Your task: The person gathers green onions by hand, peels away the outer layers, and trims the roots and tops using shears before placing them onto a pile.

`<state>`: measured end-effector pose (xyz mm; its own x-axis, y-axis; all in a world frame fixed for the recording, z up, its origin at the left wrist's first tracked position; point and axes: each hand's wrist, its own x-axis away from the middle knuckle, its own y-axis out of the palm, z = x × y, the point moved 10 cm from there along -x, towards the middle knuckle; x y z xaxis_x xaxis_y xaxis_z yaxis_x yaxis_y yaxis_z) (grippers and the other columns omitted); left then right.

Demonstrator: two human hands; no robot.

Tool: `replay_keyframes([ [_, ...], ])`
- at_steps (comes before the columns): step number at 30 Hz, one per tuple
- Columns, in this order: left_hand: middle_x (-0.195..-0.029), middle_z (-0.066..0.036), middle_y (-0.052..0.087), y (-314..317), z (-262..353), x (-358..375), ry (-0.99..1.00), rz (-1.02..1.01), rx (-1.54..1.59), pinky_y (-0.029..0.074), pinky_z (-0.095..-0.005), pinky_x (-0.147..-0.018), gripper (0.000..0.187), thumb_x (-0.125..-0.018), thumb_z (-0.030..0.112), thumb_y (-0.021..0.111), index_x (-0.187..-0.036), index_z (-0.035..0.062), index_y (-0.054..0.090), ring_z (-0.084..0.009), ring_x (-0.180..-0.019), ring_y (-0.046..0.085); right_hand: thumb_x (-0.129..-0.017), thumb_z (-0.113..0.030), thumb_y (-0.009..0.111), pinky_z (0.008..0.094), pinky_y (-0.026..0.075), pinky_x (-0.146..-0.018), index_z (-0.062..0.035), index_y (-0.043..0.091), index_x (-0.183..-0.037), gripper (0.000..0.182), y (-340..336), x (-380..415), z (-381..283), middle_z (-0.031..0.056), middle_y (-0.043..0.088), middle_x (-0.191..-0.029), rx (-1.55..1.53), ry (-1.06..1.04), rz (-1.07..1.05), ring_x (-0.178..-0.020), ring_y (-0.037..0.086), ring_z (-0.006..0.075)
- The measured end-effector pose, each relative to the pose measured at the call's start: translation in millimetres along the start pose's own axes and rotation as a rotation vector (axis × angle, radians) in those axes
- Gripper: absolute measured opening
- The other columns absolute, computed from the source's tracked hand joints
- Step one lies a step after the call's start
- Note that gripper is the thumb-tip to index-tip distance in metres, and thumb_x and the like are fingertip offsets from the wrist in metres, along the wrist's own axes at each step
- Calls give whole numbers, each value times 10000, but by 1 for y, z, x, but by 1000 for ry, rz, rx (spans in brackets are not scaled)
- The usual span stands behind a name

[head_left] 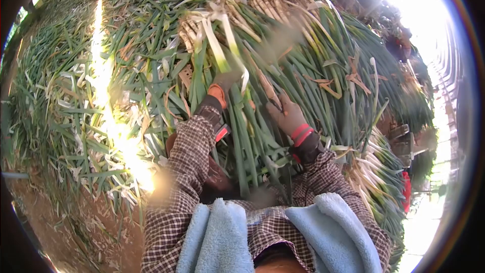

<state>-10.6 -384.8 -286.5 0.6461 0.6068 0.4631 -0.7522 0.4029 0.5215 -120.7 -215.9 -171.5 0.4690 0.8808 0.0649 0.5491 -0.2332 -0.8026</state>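
At the bottom middle of the frame, a soft light blue towel (222, 237) hangs around your neck, over your brown checked shirt sleeves (187, 172). Just above it, your left hand (222, 88) in a grey and orange glove is closed around a long green onion stalk with a white end (218, 53), near the middle of the frame. Your right hand (287, 114), in a grey glove with a red cuff, sits just right of the middle. Its fingers are curled around a thin brown tool (267, 88), but you cannot tell what kind. Behind both hands, a big pile of long green onions (313, 35) fills the top of the frame. On the left, loose green leaves (60, 106) cover the ground.
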Motion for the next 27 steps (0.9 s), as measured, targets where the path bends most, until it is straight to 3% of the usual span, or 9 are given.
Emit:
replay_keyframes([
  [3, -1183, -107, 621, -1, -7, 34, -152, 70, -60, 503, -416, -788, 362, -865, 223, 648, -1186, 56, 651, -216, -987, 594, -882, -438, 600, 494, 465, -775, -28, 561, -936, 416, -1, -6, -13, 248, 638, -917, 84, -78, -20, -896, 607, 440],
  [4, -1143, -103, 635, -5, -6, 35, -69, 52, -98, 504, -393, -779, 343, -871, 219, 642, -1173, 57, 657, -214, -958, 605, -884, -442, 597, 496, 468, -779, -26, 564, -949, 422, 2, -11, -18, 249, 641, -922, 119, -110, -29, -899, 608, 440],
  [9, -1098, -49, 659, -32, -20, 35, -105, 60, -27, 499, -367, -783, 304, -848, 175, 672, -1127, 54, 682, -192, -943, 609, -893, -468, 575, 502, 475, -796, -18, 576, -1020, 468, 31, -69, -33, 255, 651, -947, 161, -212, -17, -912, 614, 442],
  [14, -1033, -53, 680, -39, -13, 49, -85, 67, 32, 520, -373, -760, 282, -835, 135, 691, -1104, 48, 691, -181, -892, 627, -881, -549, 558, 505, 475, -811, -31, 585, -1052, 546, 50, -117, -40, 246, 664, -974, 238, -99, -118, -940, 631, 421],
  [20, -967, -63, 681, -46, -18, 43, -50, -105, 133, 545, -410, -689, 227, -836, 137, 690, -1046, 50, 693, -197, -841, 641, -875, -546, 565, 478, 476, -854, -30, 603, -1126, 575, 55, -127, -42, 258, 661, -1023, 166, -144, -121, -977, 628, 422],
  [25, -900, -50, 669, -54, -8, 56, -78, 60, 9, 539, -355, -594, 233, -847, 146, 678, -1058, 49, 674, -190, -714, 630, -862, -550, 571, 446, 477, -872, 2, 616, -1143, 621, 68, -172, -51, 265, 659, -1041, 69, -265, -39, -1005, 630, 410],
  [26, -889, -48, 667, -52, 0, 64, -72, 85, 2, 537, -340, -584, 243, -846, 148, 678, -1068, 50, 670, -187, -695, 626, -861, -554, 570, 442, 478, -873, 2, 617, -1145, 626, 69, -178, -54, 262, 661, -1040, 59, -262, -35, -1005, 632, 405],
  [27, -898, -57, 666, -67, 3, 47, 97, 22, -106, 526, -350, -620, 239, -849, 149, 668, -1062, 40, 673, -189, -731, 624, -861, -559, 569, 438, 478, -873, 3, 618, -1146, 632, 70, -181, -55, 258, 663, -1038, 48, -259, -29, -1004, 635, 400],
])
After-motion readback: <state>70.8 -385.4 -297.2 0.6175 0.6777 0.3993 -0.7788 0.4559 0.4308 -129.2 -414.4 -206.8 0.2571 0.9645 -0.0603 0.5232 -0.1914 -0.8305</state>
